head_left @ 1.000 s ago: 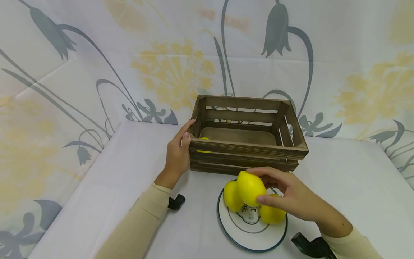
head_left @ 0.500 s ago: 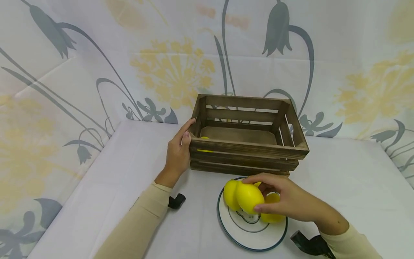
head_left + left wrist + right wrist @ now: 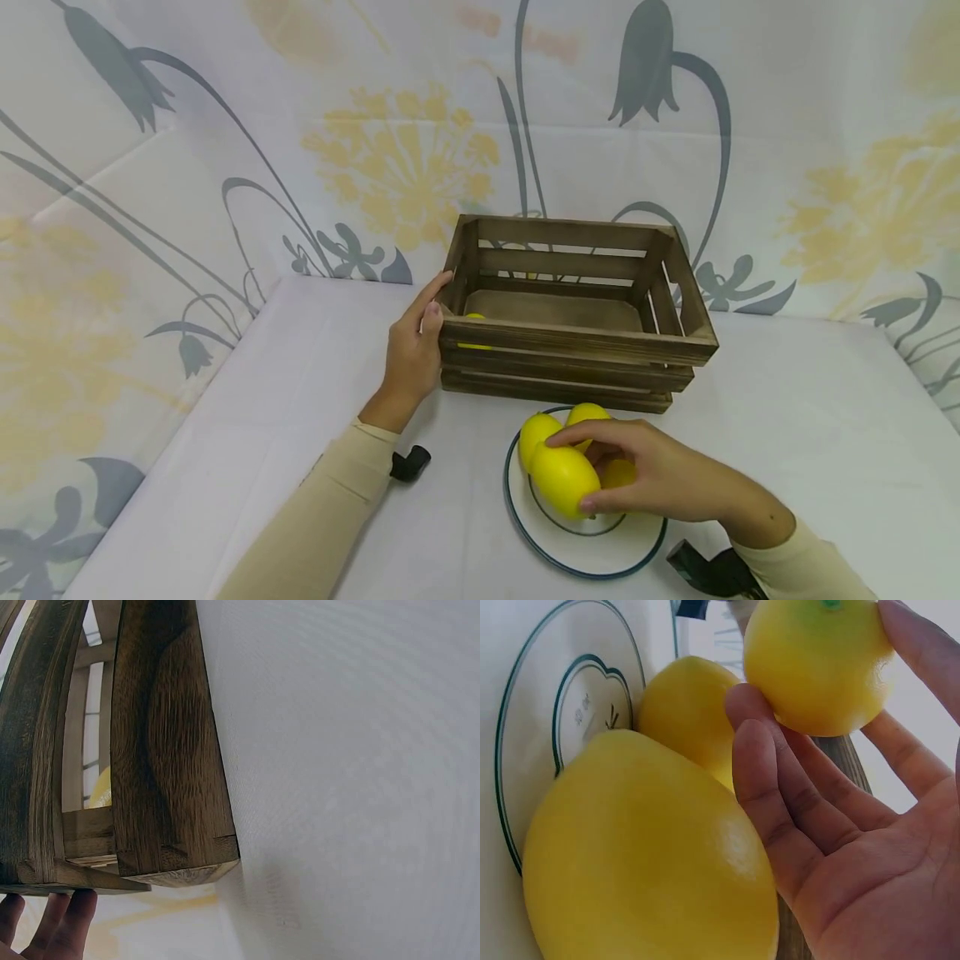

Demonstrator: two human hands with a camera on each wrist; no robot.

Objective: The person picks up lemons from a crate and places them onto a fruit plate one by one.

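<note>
In the head view my right hand [image 3: 660, 471] pinches a yellow lemon [image 3: 566, 481] between thumb and fingers, over a white plate [image 3: 577, 557] with a blue rim. The right wrist view shows this held lemon [image 3: 817, 667] with its green stem end. Around it on the plate are a left lemon [image 3: 537, 435], a back lemon [image 3: 588, 412] and another lemon [image 3: 619, 472] partly behind my hand. My left hand [image 3: 411, 358] rests against the left end of a brown slatted wooden crate [image 3: 570, 342]; its fingertips [image 3: 81, 904] touch the end board.
Something yellow [image 3: 474, 343], mostly hidden, shows inside the crate's left end. The crate stands behind the plate, near the floral backdrop [image 3: 405, 158]. Black wrist-mounted parts [image 3: 411, 464] stick out by both sleeves. White cloth [image 3: 810, 433] covers the table.
My right hand has moved the held lemon down and to the left, toward the plate's near side. The back lemon has come into sight. My left hand stays on the crate.
</note>
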